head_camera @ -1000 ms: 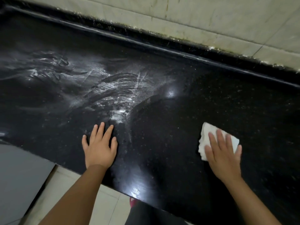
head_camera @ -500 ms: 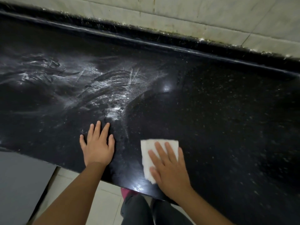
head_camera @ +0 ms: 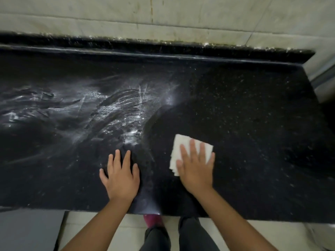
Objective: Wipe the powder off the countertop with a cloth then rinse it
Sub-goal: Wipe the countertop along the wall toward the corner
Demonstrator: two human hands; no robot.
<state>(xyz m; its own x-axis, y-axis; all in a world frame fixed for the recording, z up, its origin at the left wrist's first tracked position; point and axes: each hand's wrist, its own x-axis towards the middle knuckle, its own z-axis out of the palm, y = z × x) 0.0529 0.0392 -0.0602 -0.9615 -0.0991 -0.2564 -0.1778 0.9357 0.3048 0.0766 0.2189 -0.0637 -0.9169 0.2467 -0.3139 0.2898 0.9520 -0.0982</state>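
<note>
We see our two forearms bare to the frame's lower edge, no sleeves, watch or rings showing on the left hand point(head_camera: 121, 175) or the right hand point(head_camera: 196, 167). Below the counter edge we wear dark grey trousers point(head_camera: 192, 234) and a magenta-pink shoe point(head_camera: 152, 219).

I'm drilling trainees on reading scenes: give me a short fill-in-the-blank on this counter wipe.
1. The white cloth lies under the ____ hand.
2. The left hand rests flat on the ____ countertop.
3. Most of the powder lies to the ____ of the cloth.
4. Behind the countertop stands a tiled ____.

Missing words: right; black; left; wall
</note>
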